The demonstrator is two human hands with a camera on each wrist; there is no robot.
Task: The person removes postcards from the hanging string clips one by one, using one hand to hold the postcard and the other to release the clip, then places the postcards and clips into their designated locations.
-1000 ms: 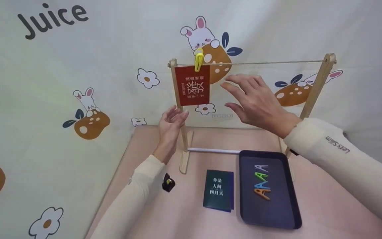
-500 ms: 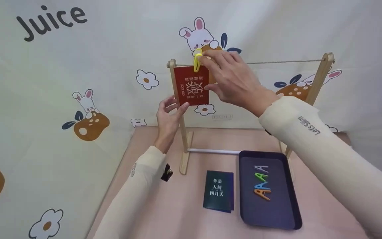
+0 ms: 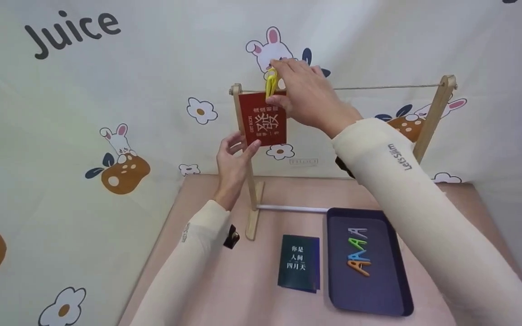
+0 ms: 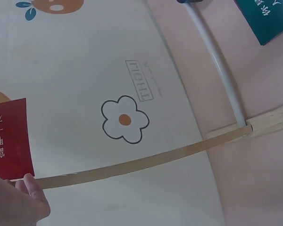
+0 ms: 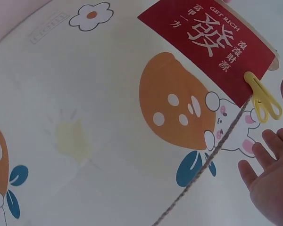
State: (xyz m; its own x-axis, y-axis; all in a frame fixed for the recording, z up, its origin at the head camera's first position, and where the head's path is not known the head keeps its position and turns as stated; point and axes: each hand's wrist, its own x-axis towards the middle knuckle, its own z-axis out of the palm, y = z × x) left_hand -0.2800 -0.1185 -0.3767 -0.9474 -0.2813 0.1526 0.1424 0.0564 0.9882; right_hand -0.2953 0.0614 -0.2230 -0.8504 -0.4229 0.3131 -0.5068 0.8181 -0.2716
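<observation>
A red card with gold characters hangs from a cord by a yellow clothes peg, beside the left post of a wooden rack. My right hand is at the peg, fingers above and thumb below. The right wrist view shows the peg between the spread thumb and fingers, apart from them. My left hand is at the card's lower left corner, its thumb over the card's edge and its fingers by the post. Whether it presses on the card is unclear; the left wrist view shows little of it.
A dark tray with several coloured clothes pegs lies on the pink tabletop. Left of it are stacked dark green and blue cards. A white bar joins the rack's feet. A printed cloth backdrop stands behind.
My right hand has moved left from beside the card to the peg, its thumb rising to the peg's lower end. My left hand has come slightly closer to the card's lower corner.
</observation>
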